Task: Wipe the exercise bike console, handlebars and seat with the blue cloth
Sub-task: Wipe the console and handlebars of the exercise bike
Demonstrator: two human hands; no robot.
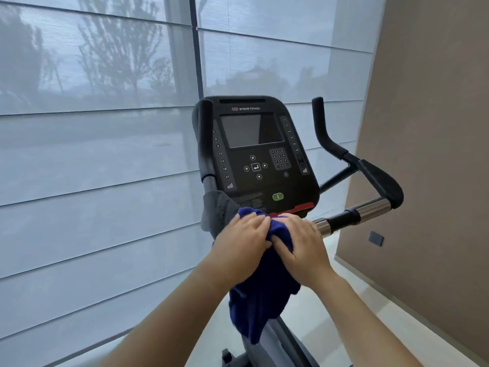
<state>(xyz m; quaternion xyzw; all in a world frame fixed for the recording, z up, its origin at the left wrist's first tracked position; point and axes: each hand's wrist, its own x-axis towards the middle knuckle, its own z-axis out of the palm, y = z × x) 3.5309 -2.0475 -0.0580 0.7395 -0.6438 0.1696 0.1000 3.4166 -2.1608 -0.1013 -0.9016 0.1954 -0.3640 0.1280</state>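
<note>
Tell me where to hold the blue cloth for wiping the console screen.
Grip the bunched top of the cloth, at the lower edge of the console, from above, where the left hand and right hand rest. That wad is thick and gathered; the loose tail hanging below would probably flap and drag.

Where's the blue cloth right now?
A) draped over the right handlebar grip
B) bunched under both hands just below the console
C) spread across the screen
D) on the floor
B: the left hand and the right hand are both on the blue cloth at the lower edge of the console, and the rest of the cloth hangs down between the forearms.
</note>
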